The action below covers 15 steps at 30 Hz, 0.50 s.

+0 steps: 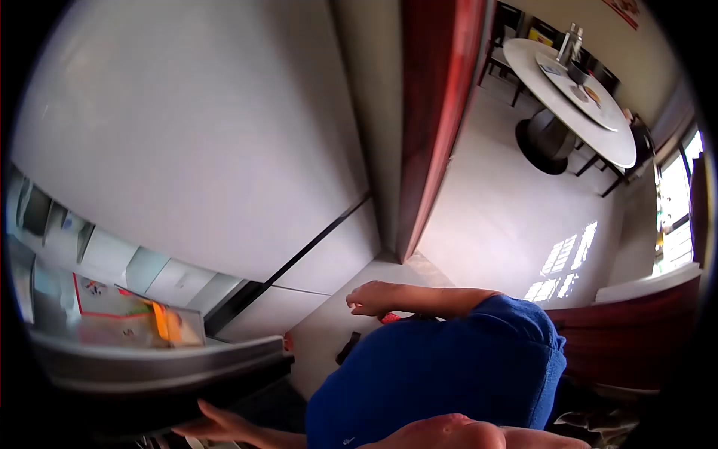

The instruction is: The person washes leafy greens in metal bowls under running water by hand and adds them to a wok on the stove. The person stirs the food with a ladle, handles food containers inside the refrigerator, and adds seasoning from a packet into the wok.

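My left hand is at the bottom left, thumb spread away from the fingers, with nothing visible in it. It is close to the dark underside of a grey-edged ledge; I cannot tell if they touch. My right hand hangs over the floor in front of my blue shirt, its fingers loosely bent and holding nothing visible. Left of it stands a large pale cabinet or fridge panel. Beyond the ledge, a pale red-edged package lies with an orange item.
A dark red door frame separates this spot from a dining area. There, a round white table carries flasks and dishes, with dark chairs around it. Sunlight falls on the pale floor. Pale compartments line the left side.
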{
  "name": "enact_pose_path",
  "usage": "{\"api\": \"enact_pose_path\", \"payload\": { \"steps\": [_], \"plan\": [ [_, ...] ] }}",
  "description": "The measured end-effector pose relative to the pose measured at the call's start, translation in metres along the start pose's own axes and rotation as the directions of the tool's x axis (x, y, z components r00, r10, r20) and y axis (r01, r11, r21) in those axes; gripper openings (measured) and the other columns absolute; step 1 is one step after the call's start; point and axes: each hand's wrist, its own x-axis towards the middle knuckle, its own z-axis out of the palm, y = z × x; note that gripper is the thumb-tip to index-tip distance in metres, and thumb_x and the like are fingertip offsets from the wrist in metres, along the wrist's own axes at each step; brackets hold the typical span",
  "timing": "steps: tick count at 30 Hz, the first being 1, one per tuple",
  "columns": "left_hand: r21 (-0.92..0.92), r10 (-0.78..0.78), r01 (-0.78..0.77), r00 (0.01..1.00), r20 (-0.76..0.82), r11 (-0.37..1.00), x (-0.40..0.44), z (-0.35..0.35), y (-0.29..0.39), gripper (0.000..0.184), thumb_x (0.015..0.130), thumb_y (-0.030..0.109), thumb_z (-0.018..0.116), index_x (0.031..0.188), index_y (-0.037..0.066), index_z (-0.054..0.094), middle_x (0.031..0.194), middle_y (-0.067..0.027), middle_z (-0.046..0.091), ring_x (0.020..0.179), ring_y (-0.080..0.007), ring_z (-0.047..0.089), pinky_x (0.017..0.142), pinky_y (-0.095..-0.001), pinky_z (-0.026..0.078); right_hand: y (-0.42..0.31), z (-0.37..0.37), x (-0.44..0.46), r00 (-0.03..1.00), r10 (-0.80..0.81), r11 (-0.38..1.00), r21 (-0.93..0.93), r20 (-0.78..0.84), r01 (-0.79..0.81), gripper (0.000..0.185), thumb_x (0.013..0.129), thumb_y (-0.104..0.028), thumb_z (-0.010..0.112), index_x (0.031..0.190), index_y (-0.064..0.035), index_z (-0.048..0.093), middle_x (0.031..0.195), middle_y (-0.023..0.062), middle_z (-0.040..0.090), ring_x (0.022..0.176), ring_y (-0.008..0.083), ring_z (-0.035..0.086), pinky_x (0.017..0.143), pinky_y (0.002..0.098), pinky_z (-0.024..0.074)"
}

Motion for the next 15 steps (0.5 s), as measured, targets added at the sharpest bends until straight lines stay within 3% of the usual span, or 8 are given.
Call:
{"api": "enact_pose_path", "payload": {
  "steps": [1, 2, 3, 5, 7, 9, 14, 15],
  "plan": [
    [-0.080, 0.195, -0.196, 0.981, -0.015, 0.977, 0.009, 0.028, 0.030, 0.073, 0.084, 0.028, 0.063, 0.137, 0.000, 0.022, 0.139, -0.0208, 0.027, 0.117, -0.0314, 0.043, 0.097, -0.0413, 0.039, 0.008, 0.002, -0.006, 1.000, 0.009, 1.000, 0.007, -0.012, -0.009, 0.028, 0.084, -0.030, 0.052, 0.100, -0.0078, 0.057, 0.095, 0.0118, 0.061, 0.091, 0.0302, 0.058, 0.079, 0.0406, 0.0442],
    [0.010, 0.281, -0.281, 0.959, -0.025, 0.960, 0.018, 0.047, 0.037, 0.071, 0.084, 0.025, 0.063, 0.137, 0.000, 0.024, 0.139, -0.0209, 0.027, 0.118, -0.0322, 0.041, 0.098, -0.0399, 0.037, 0.012, 0.005, -0.011, 1.000, 0.016, 1.000, 0.026, -0.023, -0.015, 0.028, 0.083, -0.030, 0.052, 0.100, -0.0080, 0.057, 0.095, 0.0118, 0.061, 0.092, 0.0300, 0.058, 0.080, 0.0403, 0.0440],
    [0.022, 0.161, -0.161, 0.987, 0.015, 0.987, 0.016, 0.070, 0.038, 0.069, 0.085, 0.023, 0.062, 0.137, 0.000, 0.024, 0.140, -0.0204, 0.025, 0.121, -0.0313, 0.039, 0.100, -0.0404, 0.035, 0.017, 0.008, -0.015, 0.999, 0.025, 0.999, 0.048, -0.034, -0.023, 0.028, 0.083, -0.029, 0.052, 0.100, -0.0081, 0.057, 0.096, 0.0118, 0.061, 0.093, 0.0298, 0.058, 0.081, 0.0400, 0.0439],
    [-0.085, 0.224, -0.223, 0.974, 0.012, 0.971, 0.028, 0.110, 0.062, 0.072, 0.085, 0.028, 0.062, 0.139, 0.002, 0.023, 0.144, -0.0203, 0.019, 0.129, -0.0323, 0.029, 0.103, -0.0413, 0.030, 0.024, 0.013, -0.029, 0.997, 0.052, 0.996, 0.070, -0.059, -0.048, 0.028, 0.083, -0.029, 0.052, 0.101, -0.0082, 0.057, 0.096, 0.0122, 0.061, 0.094, 0.0298, 0.058, 0.082, 0.0399, 0.0437],
    [0.034, 0.232, -0.235, 0.969, 0.083, 0.971, 0.035, 0.138, 0.061, 0.073, 0.085, 0.032, 0.061, 0.140, 0.003, 0.022, 0.146, -0.0220, 0.014, 0.134, -0.0349, 0.020, 0.106, -0.0424, 0.024, 0.026, 0.018, -0.041, 0.993, 0.090, 0.992, 0.095, -0.082, -0.082, 0.028, 0.083, -0.029, 0.052, 0.101, -0.0083, 0.057, 0.097, 0.0125, 0.061, 0.095, 0.0298, 0.058, 0.083, 0.0399, 0.0436],
    [-0.003, 0.237, -0.239, 0.959, 0.155, 0.971, 0.048, 0.162, 0.064, 0.072, 0.085, 0.032, 0.060, 0.141, 0.007, 0.022, 0.147, -0.0216, 0.007, 0.135, -0.0355, 0.014, 0.107, -0.0431, 0.020, 0.025, 0.021, -0.056, 0.984, 0.136, 0.981, 0.155, -0.112, -0.118, 0.028, 0.082, -0.029, 0.052, 0.101, -0.0082, 0.058, 0.097, 0.0130, 0.061, 0.096, 0.0301, 0.058, 0.083, 0.0403, 0.0436],
    [-0.018, 0.242, -0.249, 0.922, 0.304, 0.968, 0.072, 0.179, 0.053, 0.073, 0.084, 0.030, 0.060, 0.141, 0.007, 0.021, 0.148, -0.0194, 0.007, 0.137, -0.0337, 0.009, 0.109, -0.0412, 0.014, 0.028, 0.039, -0.061, 0.988, 0.127, 0.986, 0.115, -0.083, -0.117, 0.026, 0.081, -0.029, 0.052, 0.096, -0.0086, 0.058, 0.094, 0.0145, 0.062, 0.096, 0.0332, 0.056, 0.082, 0.0430, 0.0427],
    [-0.110, 0.233, -0.205, 0.869, 0.437, 0.972, 0.078, 0.164, 0.052, 0.070, 0.085, 0.027, 0.059, 0.141, 0.006, 0.022, 0.147, -0.0185, 0.012, 0.136, -0.0309, 0.013, 0.108, -0.0390, 0.015, 0.024, 0.042, -0.062, 0.993, 0.099, 0.992, 0.086, -0.067, -0.093, 0.026, 0.081, -0.030, 0.052, 0.095, -0.0084, 0.058, 0.094, 0.0145, 0.062, 0.095, 0.0332, 0.056, 0.082, 0.0431, 0.0430]
  ]
}}
